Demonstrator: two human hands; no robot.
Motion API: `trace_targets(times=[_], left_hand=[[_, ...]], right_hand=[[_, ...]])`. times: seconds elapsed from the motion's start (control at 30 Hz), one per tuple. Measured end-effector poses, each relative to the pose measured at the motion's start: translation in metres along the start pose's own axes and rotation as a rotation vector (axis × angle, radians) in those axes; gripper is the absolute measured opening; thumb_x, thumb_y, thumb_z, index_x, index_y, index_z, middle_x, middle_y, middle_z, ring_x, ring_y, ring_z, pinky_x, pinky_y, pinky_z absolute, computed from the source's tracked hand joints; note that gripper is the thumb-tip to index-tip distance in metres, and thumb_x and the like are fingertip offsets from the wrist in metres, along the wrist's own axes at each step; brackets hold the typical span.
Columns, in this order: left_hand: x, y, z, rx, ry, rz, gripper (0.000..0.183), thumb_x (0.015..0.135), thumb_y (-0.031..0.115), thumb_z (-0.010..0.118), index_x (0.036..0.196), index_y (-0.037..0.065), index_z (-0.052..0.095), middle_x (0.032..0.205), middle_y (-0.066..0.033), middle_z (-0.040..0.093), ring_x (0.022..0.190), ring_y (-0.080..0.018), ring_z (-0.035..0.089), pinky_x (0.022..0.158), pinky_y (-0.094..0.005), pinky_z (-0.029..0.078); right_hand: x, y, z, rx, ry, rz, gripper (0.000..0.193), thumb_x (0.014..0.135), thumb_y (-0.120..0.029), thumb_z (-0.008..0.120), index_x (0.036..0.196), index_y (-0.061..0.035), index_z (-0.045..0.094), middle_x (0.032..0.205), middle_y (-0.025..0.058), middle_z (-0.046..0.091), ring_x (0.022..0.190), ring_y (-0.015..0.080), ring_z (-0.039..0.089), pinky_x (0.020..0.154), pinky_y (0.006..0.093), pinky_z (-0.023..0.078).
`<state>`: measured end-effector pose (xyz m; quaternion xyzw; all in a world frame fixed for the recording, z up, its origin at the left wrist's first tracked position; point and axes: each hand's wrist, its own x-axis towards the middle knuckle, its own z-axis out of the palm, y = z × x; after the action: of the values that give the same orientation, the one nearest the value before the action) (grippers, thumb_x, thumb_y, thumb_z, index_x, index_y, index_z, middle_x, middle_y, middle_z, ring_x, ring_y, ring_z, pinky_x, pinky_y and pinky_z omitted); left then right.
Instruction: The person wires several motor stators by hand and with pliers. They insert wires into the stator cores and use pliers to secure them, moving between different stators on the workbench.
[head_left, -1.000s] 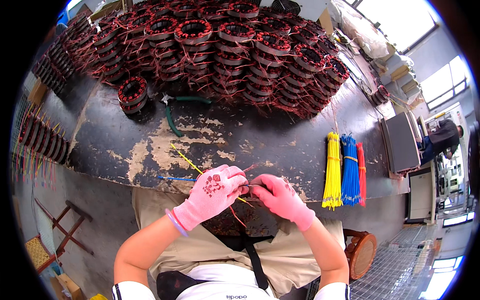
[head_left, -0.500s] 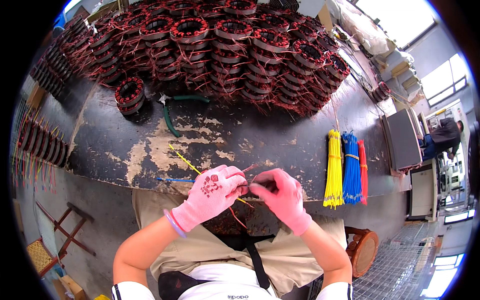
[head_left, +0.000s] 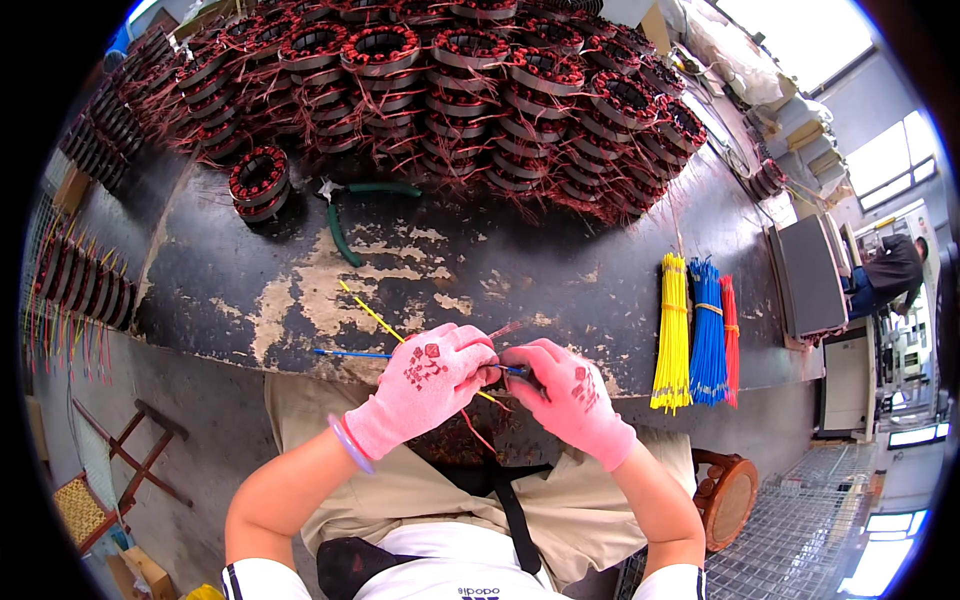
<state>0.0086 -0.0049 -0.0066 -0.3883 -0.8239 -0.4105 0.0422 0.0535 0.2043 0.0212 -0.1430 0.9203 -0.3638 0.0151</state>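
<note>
Both my hands wear pink gloves and meet just over the table's near edge. My left hand (head_left: 428, 372) is closed on a blue wire (head_left: 352, 353) and a yellow wire (head_left: 370, 311), whose long ends stick out to the left. Close to its fingertips, thin reddish leads (head_left: 508, 329) poke up, and a red wire (head_left: 477, 430) hangs below. A short blue stretch shows between the hands, pinched by the thumb and fingers of my right hand (head_left: 575, 398). The exact join at the fingertips is too small to make out.
Stacked wire-wound stator rings (head_left: 380, 55) fill the table's far side; another short stack (head_left: 259, 183) stands nearer. Green-handled cutters (head_left: 342, 235) lie left of centre. Tied bundles of yellow (head_left: 671, 335), blue (head_left: 708, 335) and red wires (head_left: 731, 335) lie at right. A person (head_left: 892, 272) is far right.
My right hand has rolled so the back of its glove shows more, and its fingers have come against the blue wire. The left hand is almost still.
</note>
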Motion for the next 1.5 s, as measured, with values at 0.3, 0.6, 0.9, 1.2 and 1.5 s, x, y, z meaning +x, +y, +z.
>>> trace_targets(times=[0.3,0.6,0.9,1.2,1.5], left_hand=[[0.000,-0.001,0.000,-0.020,-0.035,0.004,0.015,0.078,0.007,0.074,0.092,0.008,0.068,0.097,-0.0045,0.067,0.085,-0.0275,0.065,0.075,-0.0395,0.054],[-0.002,0.013,0.019,-0.033,-0.039,0.106,0.020,0.079,0.013,0.077,0.097,0.010,0.068,0.101,-0.0038,0.069,0.085,-0.0267,0.067,0.069,-0.0401,0.055],[0.004,0.006,0.000,0.019,-0.016,-0.053,0.012,0.078,0.006,0.072,0.090,0.009,0.069,0.096,-0.0037,0.068,0.085,-0.0270,0.065,0.074,-0.0392,0.054],[0.006,0.006,0.000,0.028,-0.015,-0.061,0.013,0.079,0.006,0.072,0.091,0.007,0.069,0.099,-0.0057,0.069,0.088,-0.0295,0.065,0.077,-0.0403,0.054],[0.004,0.005,0.001,0.016,-0.014,-0.042,0.014,0.078,0.004,0.071,0.090,0.009,0.068,0.097,-0.0035,0.068,0.085,-0.0272,0.065,0.075,-0.0395,0.054]], right_hand=[[0.008,0.011,0.007,0.785,-0.260,0.588,0.027,0.099,-0.025,0.061,0.089,-0.0001,0.062,0.069,0.0036,0.061,0.066,0.0121,0.057,0.061,0.0317,0.046],[-0.036,-0.003,-0.003,0.188,-0.046,0.399,0.016,0.095,-0.018,0.064,0.090,-0.0023,0.064,0.076,0.0143,0.066,0.069,0.0306,0.064,0.063,0.0396,0.049],[-0.078,0.029,-0.021,-0.249,-0.111,0.370,0.028,0.095,-0.027,0.071,0.080,-0.0036,0.065,0.064,0.0082,0.059,0.061,0.0263,0.062,0.059,0.0398,0.049],[-0.009,0.013,0.017,-0.487,0.273,-0.228,0.032,0.082,-0.023,0.078,0.112,-0.0145,0.070,0.102,0.0024,0.070,0.084,0.0235,0.067,0.075,0.0389,0.054],[-0.014,0.009,0.005,0.156,-0.069,0.197,0.014,0.098,-0.016,0.061,0.105,-0.0054,0.067,0.089,0.0072,0.067,0.075,0.0184,0.066,0.069,0.0329,0.052]])
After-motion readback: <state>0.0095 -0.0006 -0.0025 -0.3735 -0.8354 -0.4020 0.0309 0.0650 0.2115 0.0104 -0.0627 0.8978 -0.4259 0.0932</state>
